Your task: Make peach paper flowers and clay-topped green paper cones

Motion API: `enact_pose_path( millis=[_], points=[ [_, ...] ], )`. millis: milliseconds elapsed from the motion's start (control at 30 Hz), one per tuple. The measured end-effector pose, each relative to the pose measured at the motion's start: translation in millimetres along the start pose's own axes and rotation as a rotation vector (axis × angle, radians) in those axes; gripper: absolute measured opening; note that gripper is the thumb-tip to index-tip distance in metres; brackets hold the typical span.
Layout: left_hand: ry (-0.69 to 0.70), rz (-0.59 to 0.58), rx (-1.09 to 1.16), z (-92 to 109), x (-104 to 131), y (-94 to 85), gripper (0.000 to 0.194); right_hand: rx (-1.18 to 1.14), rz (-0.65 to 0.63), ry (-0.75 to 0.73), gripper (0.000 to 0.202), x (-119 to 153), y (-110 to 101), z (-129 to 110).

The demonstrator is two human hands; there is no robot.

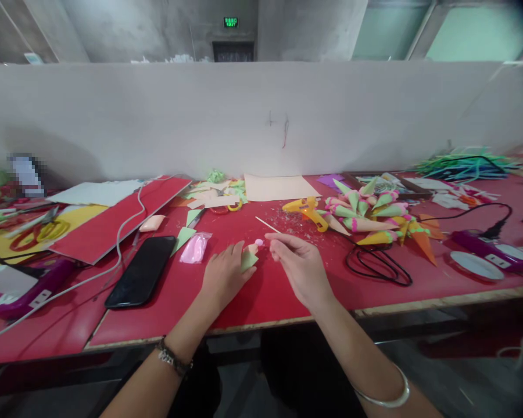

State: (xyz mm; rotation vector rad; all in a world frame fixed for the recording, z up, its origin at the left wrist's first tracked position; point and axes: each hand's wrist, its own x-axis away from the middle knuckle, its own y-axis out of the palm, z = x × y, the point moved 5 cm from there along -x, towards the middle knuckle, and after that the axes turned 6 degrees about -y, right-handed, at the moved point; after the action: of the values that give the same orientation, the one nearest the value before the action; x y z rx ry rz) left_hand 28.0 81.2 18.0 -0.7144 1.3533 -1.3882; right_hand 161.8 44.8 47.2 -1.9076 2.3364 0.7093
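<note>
My left hand (226, 270) is closed around a small light-green and peach paper piece (249, 260), low over the red table (261, 299). A pink bit (258, 242) shows at its upper end, between my two hands. Just right of it, my right hand (300, 264) has thumb and forefinger pinched together. Whatever lies between those fingertips is too small to make out. A thin pale stick (265, 223) reaches to the back of my right hand; I cannot tell whether it is held or lies on the table. Left of my left hand sits a clear bag of pink material (195, 248).
A black phone (142, 271) lies at left, near scissors (37, 235) and a white cable (119, 232). Behind my right hand stand a yellow glue gun (307, 212) and a heap of paper cones (366, 212). Purple power strips (490, 249) lie on both sides.
</note>
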Motion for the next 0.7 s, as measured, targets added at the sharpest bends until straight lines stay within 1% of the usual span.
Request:
enact_pose_path(
  millis=[33,100,167,200,233,300,400,500,567,600,700],
  points=[
    [-0.025,-0.038,0.012,-3,-1,2.1,0.042,-0.069,0.005,0.032,0.015,-1,0,2],
    [-0.066,-0.079,0.079,-9,-3,1.9,0.034,-0.191,0.007,0.114,0.018,-2,1,7],
    [-0.103,-0.102,0.238,-13,-3,-1.8,0.032,-0.25,-0.001,0.175,0.015,-2,2,10],
    [-0.121,-0.132,0.362,-14,-3,-3.4,0.033,-0.254,-0.012,0.192,0.012,-2,2,11],
    [-0.137,-0.171,0.51,-14,-2,-4.8,0.034,-0.248,-0.02,0.192,0.01,-1,2,11],
    [-0.19,-0.242,0.823,-12,0,-7.4,0.033,-0.222,-0.024,0.16,0.013,-1,1,10],
    [-0.313,-0.254,1.178,-10,4,-11.0,0.032,-0.189,-0.025,0.133,0.007,-1,1,8],
    [-0.373,-0.272,1.386,-6,6,-10.7,0.034,-0.187,-0.017,0.133,0.016,0,3,7],
    [-0.374,-0.297,1.477,-2,7,-9.7,0.035,-0.168,-0.008,0.121,0.013,1,3,7],
    [-0.376,-0.305,1.512,1,7,-9.2,0.036,-0.142,-0.009,0.115,0.012,2,3,7],
    [-0.386,-0.331,1.611,9,8,-7.7,0.034,-0.026,-0.007,0.061,0.018,3,2,5]
  ],
)
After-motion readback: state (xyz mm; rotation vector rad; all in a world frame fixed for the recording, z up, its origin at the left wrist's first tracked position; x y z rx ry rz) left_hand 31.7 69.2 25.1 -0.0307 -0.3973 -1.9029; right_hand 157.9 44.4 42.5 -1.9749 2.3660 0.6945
